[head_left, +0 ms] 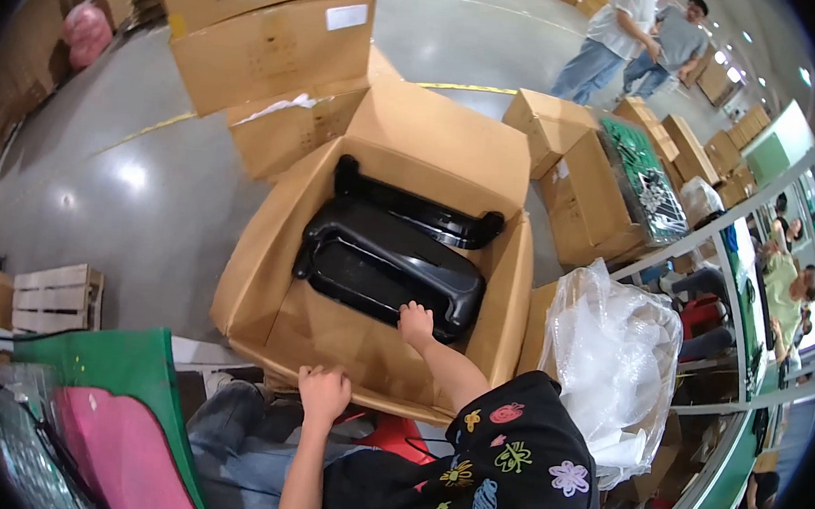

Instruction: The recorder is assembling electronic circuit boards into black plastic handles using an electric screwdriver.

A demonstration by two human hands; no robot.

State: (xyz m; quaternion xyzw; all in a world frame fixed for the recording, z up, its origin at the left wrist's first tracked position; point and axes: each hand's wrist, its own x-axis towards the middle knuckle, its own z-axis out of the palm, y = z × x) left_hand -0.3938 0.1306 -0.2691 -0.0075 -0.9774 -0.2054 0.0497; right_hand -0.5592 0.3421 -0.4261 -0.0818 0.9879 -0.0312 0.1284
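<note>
An open cardboard box stands before me with its flaps spread. Inside lie glossy black moulded plastic shells: a nearer one with a raised rim, and a longer, narrow one along the far wall. My right hand reaches into the box, its fingers closed on the near edge of the nearer shell; the fingertips partly hide that edge. At the box's near side, my left hand has its fingers curled over the cardboard rim.
Stacked cartons rise behind the box to the left. A clear plastic bag of white packing sits to the right, by a metal-framed bench. Green and pink panels lie at my left, near a wooden pallet. Two people stand far off.
</note>
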